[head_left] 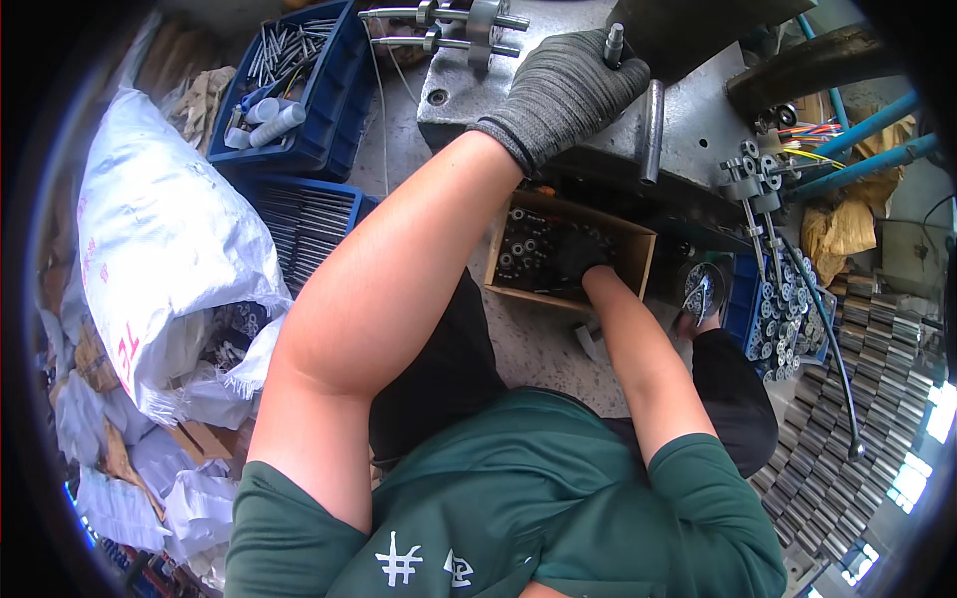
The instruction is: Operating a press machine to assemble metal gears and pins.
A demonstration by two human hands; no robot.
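Note:
My left hand (578, 92), in a grey knit glove, is closed over the metal bench. A metal shaft (614, 46) pokes up from its grip, the rest of it hidden by the fingers. Beside that hand, a bare steel rod (652, 135) juts over the bench edge. Lower down, my right hand (578, 251), in a dark glove, reaches into a wooden box (570, 297) of small round metal parts (520, 244). Its fingers are lost in shadow among the parts. Two shafts with round metal pieces (439, 42) lie at the bench's far left.
Blue crates (344, 110) at left hold metal pins and white plastic pieces, with rods (299, 224) below. A white woven sack (169, 239) bulges nearby. At right are blue pipes (867, 164), a crate of metal parts (783, 319) and stacked metal cylinders (847, 399).

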